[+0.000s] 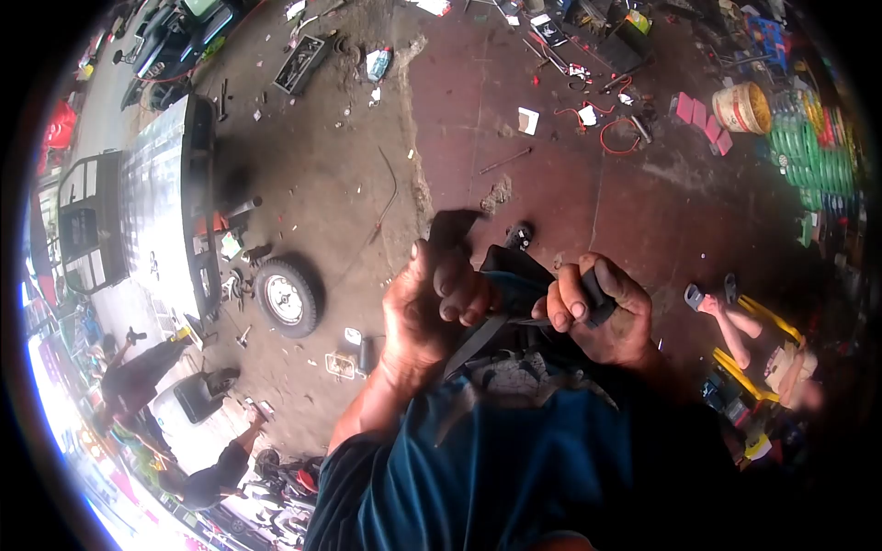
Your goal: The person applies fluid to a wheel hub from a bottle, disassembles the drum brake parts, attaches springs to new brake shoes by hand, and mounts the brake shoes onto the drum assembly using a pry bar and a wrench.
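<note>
Before the teal-blue cloth shirt (524, 441), the wearer's left hand (427, 308) is curling its soiled fingers inward and seems to be pinching a thin, flat black strap (476, 347). Close beside it, the right hand (617, 332) is pressing its fingertips together near the strap's other visible end, while a dark, blocky piece (599, 297) is sitting between its thumb and fingers. A dark, limp-looking flap (455, 228) is showing beyond the left hand; whether it is joining the strap, I cannot tell. The strap is looking light, soft and hardly fragile, so pinching it near both ends should be giving better control than holding its slack middle; the grime might be making it slippery.

Farther out, the reddish-brown floor (671, 211) is spreading ahead. To the left, 1 black-tyred wheel with a silver rim (286, 296) is resting near a silver, boxy vehicle (165, 202). At the upper right, 1 cream-coloured round bucket (738, 108) is resting beside flat pink blocks (701, 122). Below them, 1 other person (788, 375) is sitting by a yellow frame (732, 361).
</note>
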Demonstrator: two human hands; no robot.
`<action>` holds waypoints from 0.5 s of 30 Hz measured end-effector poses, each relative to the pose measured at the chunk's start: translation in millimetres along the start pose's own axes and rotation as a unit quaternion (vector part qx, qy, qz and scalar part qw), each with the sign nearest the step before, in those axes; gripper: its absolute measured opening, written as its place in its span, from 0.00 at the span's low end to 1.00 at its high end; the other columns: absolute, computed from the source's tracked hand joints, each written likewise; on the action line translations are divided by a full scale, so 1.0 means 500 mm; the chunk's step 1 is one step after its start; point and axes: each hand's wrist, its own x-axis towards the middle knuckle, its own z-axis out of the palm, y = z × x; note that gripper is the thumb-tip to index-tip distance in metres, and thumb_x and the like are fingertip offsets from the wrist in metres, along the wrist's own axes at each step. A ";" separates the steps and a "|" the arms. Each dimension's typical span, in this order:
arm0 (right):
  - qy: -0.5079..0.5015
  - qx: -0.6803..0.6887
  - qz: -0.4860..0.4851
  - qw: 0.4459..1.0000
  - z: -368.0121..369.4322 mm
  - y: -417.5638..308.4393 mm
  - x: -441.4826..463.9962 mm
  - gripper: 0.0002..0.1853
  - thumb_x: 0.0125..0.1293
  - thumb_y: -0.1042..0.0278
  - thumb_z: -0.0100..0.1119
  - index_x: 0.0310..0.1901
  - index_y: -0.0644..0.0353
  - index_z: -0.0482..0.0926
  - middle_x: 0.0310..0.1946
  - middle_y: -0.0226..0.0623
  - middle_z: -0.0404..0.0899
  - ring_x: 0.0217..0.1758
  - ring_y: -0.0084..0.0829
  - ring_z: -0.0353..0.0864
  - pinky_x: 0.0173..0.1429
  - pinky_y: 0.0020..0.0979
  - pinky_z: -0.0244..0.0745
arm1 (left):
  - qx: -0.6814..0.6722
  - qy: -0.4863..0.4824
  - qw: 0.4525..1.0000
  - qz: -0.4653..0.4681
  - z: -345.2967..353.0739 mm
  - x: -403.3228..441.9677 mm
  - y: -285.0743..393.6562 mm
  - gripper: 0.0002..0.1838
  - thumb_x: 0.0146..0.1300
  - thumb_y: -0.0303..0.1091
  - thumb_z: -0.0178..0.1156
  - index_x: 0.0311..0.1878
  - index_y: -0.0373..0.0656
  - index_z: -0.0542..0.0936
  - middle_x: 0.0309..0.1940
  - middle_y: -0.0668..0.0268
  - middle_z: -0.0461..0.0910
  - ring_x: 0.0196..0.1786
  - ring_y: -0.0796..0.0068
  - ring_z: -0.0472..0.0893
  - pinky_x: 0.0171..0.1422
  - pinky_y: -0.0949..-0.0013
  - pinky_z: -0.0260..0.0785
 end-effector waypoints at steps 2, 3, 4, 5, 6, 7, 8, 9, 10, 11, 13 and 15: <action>-0.007 -0.047 -0.002 0.999 0.011 -0.012 0.004 0.17 0.79 0.54 0.38 0.41 0.57 0.73 0.30 0.35 0.72 0.37 0.35 0.75 0.60 0.44 0.70 | 0.007 -0.012 1.000 -0.008 0.007 -0.002 0.011 0.22 0.69 0.57 0.53 0.30 0.48 0.74 0.20 0.67 0.68 0.27 0.67 0.68 0.39 0.61 0.57; -0.013 -0.074 -0.007 0.997 0.012 -0.021 0.009 0.17 0.78 0.54 0.38 0.41 0.57 0.73 0.30 0.36 0.72 0.37 0.35 0.75 0.59 0.44 0.70 | 0.009 0.035 0.999 -0.004 0.015 0.000 0.012 0.22 0.69 0.57 0.53 0.31 0.46 0.74 0.20 0.66 0.69 0.28 0.66 0.69 0.41 0.61 0.59; 0.013 -0.080 -0.009 0.997 0.014 -0.026 0.015 0.17 0.78 0.55 0.39 0.41 0.57 0.73 0.31 0.36 0.72 0.37 0.35 0.76 0.58 0.43 0.71 | 0.011 0.082 0.997 0.000 0.025 -0.001 0.011 0.22 0.69 0.56 0.53 0.31 0.45 0.75 0.21 0.65 0.69 0.29 0.65 0.70 0.42 0.60 0.61; 0.039 -0.086 -0.012 0.995 0.018 -0.027 0.021 0.16 0.78 0.55 0.39 0.41 0.57 0.73 0.31 0.37 0.73 0.37 0.35 0.76 0.57 0.43 0.71 | 0.013 0.128 0.992 0.003 0.031 -0.003 0.009 0.22 0.69 0.56 0.53 0.32 0.44 0.75 0.22 0.64 0.70 0.29 0.64 0.72 0.43 0.59 0.64; 0.064 -0.091 -0.014 0.994 0.024 -0.029 0.028 0.16 0.78 0.56 0.39 0.41 0.57 0.73 0.31 0.38 0.73 0.37 0.36 0.76 0.56 0.43 0.71 | 0.096 0.174 0.980 -0.006 0.029 -0.007 0.015 0.23 0.68 0.54 0.56 0.38 0.39 0.78 0.28 0.59 0.77 0.35 0.59 0.78 0.49 0.57 0.70; 0.072 -0.110 -0.012 0.991 0.033 -0.034 0.038 0.16 0.78 0.56 0.40 0.40 0.57 0.73 0.32 0.39 0.73 0.38 0.36 0.76 0.55 0.42 0.71 | 0.142 0.172 0.974 -0.031 0.023 -0.012 0.021 0.23 0.69 0.52 0.56 0.42 0.37 0.78 0.32 0.58 0.78 0.38 0.60 0.79 0.51 0.57 0.70; 0.079 -0.130 -0.010 0.988 0.044 -0.042 0.048 0.15 0.78 0.57 0.40 0.40 0.57 0.73 0.33 0.40 0.74 0.38 0.36 0.76 0.55 0.42 0.71 | 0.188 0.169 0.966 -0.056 0.012 -0.017 0.026 0.23 0.70 0.50 0.56 0.46 0.35 0.78 0.35 0.57 0.80 0.41 0.61 0.80 0.52 0.58 0.71; 0.087 -0.149 -0.008 0.985 0.048 -0.048 0.057 0.15 0.78 0.57 0.40 0.39 0.57 0.73 0.33 0.41 0.74 0.38 0.37 0.76 0.54 0.42 0.71 | 0.233 0.167 0.955 -0.080 0.005 -0.020 0.033 0.23 0.71 0.49 0.55 0.50 0.34 0.79 0.39 0.55 0.82 0.44 0.62 0.80 0.53 0.59 0.72; 0.069 -0.160 -0.004 0.985 0.042 -0.053 0.061 0.15 0.78 0.57 0.40 0.40 0.58 0.74 0.34 0.43 0.75 0.39 0.38 0.77 0.54 0.43 0.70 | 0.287 0.189 0.930 -0.130 0.019 -0.018 0.049 0.24 0.67 0.46 0.62 0.53 0.33 0.78 0.41 0.56 0.82 0.46 0.65 0.80 0.53 0.64 0.73; 0.058 -0.175 -0.001 0.983 0.037 -0.055 0.069 0.16 0.78 0.56 0.41 0.41 0.58 0.74 0.35 0.43 0.75 0.39 0.38 0.77 0.53 0.43 0.71 | 0.341 0.160 0.915 -0.141 0.028 -0.017 0.052 0.24 0.65 0.45 0.64 0.53 0.32 0.78 0.41 0.56 0.82 0.45 0.66 0.80 0.52 0.65 0.72; 0.035 -0.204 0.004 0.978 0.030 -0.058 0.079 0.16 0.77 0.55 0.43 0.43 0.60 0.74 0.35 0.43 0.75 0.41 0.39 0.77 0.52 0.42 0.71 | 0.444 0.101 0.875 -0.165 0.040 -0.017 0.057 0.25 0.61 0.43 0.69 0.53 0.32 0.79 0.41 0.57 0.82 0.45 0.68 0.80 0.52 0.67 0.72; 0.063 -0.222 0.017 0.973 0.041 -0.060 0.087 0.20 0.73 0.48 0.48 0.42 0.60 0.76 0.38 0.40 0.79 0.43 0.34 0.79 0.53 0.35 0.72 | 0.532 0.005 0.824 -0.196 0.046 -0.009 0.072 0.21 0.54 0.34 0.75 0.48 0.33 0.81 0.37 0.61 0.84 0.42 0.74 0.81 0.49 0.69 0.73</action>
